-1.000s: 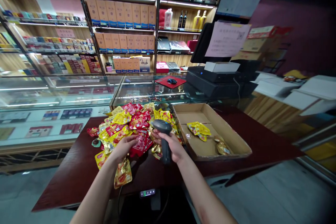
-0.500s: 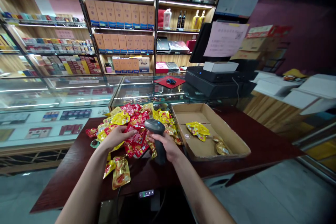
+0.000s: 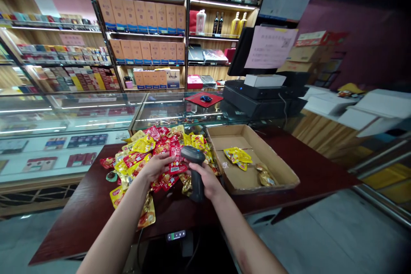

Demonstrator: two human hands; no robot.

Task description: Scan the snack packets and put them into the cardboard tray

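Red packet (image 3: 178,166) now raised from pile (image 3: 144,144), pinched by left hand (image 3: 156,166); right hand (image 3: 209,181) grips scanner (image 3: 197,184) just beside it, toward desk's (image 3: 77,214) near edge.

Location type: retail shop. Indicators: lit wall shelves (image 3: 210,70) stocked with rows of matching boxes (image 3: 138,15) and bottles (image 3: 235,25); a glass display counter (image 3: 96,112) with goods inside; a screen (image 3: 236,56) on the counter; a barcode scanner (image 3: 197,182) over a table (image 3: 70,218) heaped with packets (image 3: 144,144).
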